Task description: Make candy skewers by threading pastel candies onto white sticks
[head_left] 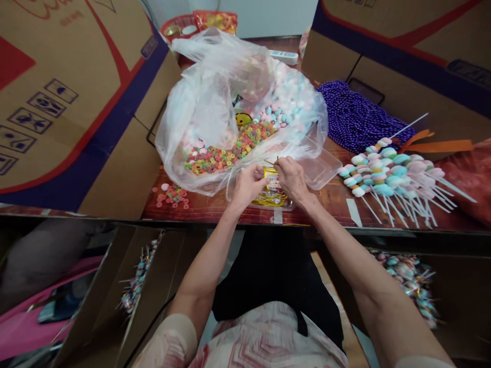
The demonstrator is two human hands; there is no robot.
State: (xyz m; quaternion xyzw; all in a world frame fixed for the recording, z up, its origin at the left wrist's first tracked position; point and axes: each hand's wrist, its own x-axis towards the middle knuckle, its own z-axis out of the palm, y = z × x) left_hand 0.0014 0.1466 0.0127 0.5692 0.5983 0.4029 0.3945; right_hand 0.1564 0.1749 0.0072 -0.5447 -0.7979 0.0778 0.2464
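My left hand (248, 188) is closed, thumb and fingers pinched at the edge of a small clear printed bag (273, 180) with yellow borders. On its other side my right hand (292, 179) is closed on a thin gold twist tie (270, 162), whose end sticks out past the fingertips. Both hands are over a clear plastic tray (286, 206) holding several yellow twist ties (268, 200). Just beyond lies a large open plastic bag (172, 125) with colourful ring candies (226, 153) and pastel candies (295, 87) in it.
Pastel candy skewers (395, 171) on white sticks lie at right, before purple cord (353, 115). Tall cardboard boxes (115, 153) (402, 66) flank the table. Loose ring candies (174, 197) sit at left. Below the edge, open boxes hold wrapped skewers (140, 273) (410, 281).
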